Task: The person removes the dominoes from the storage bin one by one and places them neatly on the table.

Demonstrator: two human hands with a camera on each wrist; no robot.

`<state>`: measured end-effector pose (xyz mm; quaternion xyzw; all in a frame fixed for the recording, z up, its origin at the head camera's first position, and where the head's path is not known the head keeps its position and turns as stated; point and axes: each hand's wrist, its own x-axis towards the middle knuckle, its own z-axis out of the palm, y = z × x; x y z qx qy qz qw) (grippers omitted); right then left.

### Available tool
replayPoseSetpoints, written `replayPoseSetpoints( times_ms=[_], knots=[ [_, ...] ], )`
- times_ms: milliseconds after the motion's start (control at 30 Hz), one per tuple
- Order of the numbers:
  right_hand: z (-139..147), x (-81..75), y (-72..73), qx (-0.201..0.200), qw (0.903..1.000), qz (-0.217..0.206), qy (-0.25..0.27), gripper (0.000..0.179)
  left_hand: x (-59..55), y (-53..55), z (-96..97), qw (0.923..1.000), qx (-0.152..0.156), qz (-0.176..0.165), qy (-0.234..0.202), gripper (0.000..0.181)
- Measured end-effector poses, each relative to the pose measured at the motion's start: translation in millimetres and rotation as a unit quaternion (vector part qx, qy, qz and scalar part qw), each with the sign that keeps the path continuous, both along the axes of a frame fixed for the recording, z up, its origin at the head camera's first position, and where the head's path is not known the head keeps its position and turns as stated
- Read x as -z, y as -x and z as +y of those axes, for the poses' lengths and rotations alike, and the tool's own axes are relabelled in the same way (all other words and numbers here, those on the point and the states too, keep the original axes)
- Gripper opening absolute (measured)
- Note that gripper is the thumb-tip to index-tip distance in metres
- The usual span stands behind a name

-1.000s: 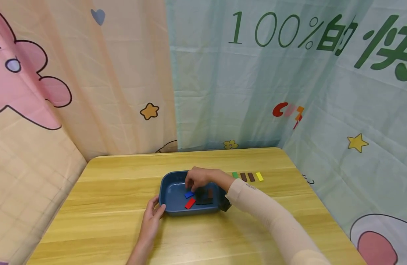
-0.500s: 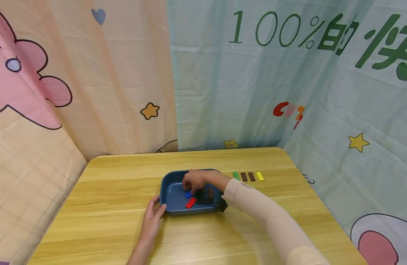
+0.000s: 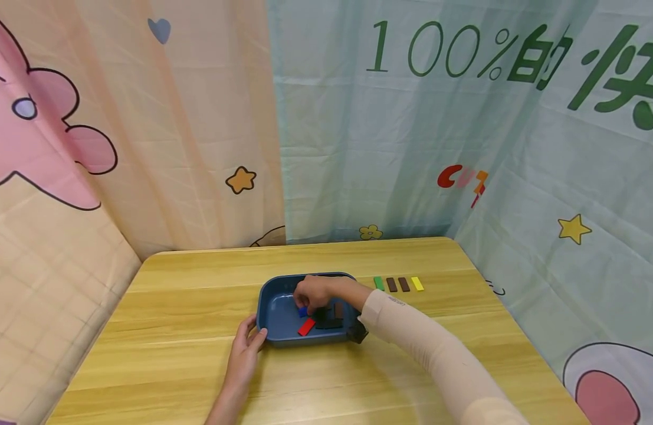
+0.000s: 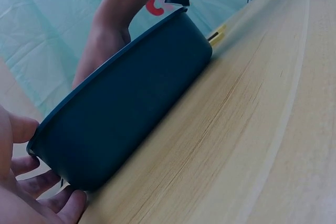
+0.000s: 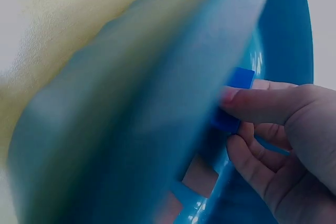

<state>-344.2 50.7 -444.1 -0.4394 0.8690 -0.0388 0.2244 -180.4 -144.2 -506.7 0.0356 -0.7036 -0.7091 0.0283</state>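
Observation:
A dark blue plastic basin (image 3: 275, 321) sits on the table. My left hand (image 3: 244, 349) grips its left end; in the left wrist view the thumb is at the rim of the basin (image 4: 121, 93) and the fingers curl against the lower wall. Inside the basin my right hand (image 3: 315, 291) pinches a small blue tile (image 3: 302, 311) between thumb and fingers. The right wrist view shows that blue tile (image 5: 243, 78) under the thumb. Close by on the basin floor lie a red tile (image 3: 307, 327) and a brown tile (image 3: 338, 310).
Right of the basin, a row of tiles lies on the wooden table (image 3: 172, 330): one green (image 3: 378, 283), two brown (image 3: 397, 284), one yellow (image 3: 417, 284). A black wrist camera (image 3: 357, 332) hangs by the basin's right end. Printed curtains stand behind the table.
The right hand's fingers have closed in on the blue tile, which now shows less between them. The left hand stays on the basin's left end.

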Motion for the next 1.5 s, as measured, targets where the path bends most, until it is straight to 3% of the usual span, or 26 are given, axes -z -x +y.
replayPoseSetpoints(
  times_ms=[200,467,667,867,1000,1133,1367,1500],
  knots=[
    [4,-2.3,-0.9,-0.001,0.9996,0.013,0.026,0.014,-0.8,-1.7,-0.1,1.0,-0.005,0.001,-0.006,0.05],
    [16,-13.5,-0.9,0.027,0.9966,0.024,0.074,0.012,-1.4,-0.8,-0.4,1.0,-0.002,0.0,-0.006,0.051],
    [31,-20.0,-3.7,0.064,0.9819,-0.002,0.178,0.012,0.5,-1.7,0.1,1.0,-0.005,-0.004,-0.004,0.051],
    [43,-21.3,-14.5,0.133,0.9474,-0.059,0.285,0.014,-0.7,-1.6,-0.3,1.0,-0.004,-0.003,-0.003,0.051],
    [52,-17.2,-22.9,0.199,0.9108,-0.111,0.344,0.013,-0.5,-0.9,0.8,1.0,0.001,-0.002,-0.007,0.051],
    [63,-12.8,-30.5,0.241,0.8739,-0.144,0.397,0.016,-1.6,0.8,1.4,0.9999,-0.004,0.007,-0.006,0.051],
    [95,-7.4,-53.9,0.31,0.8228,-0.142,0.455,0.028,3.0,-0.8,9.9,0.9999,0.002,0.007,-0.007,0.05],
    [102,-0.8,-64.8,0.317,0.8028,-0.139,0.486,0.031,0.3,-1.6,5.2,0.9999,-0.014,-0.003,-0.004,0.049]
  ],
)
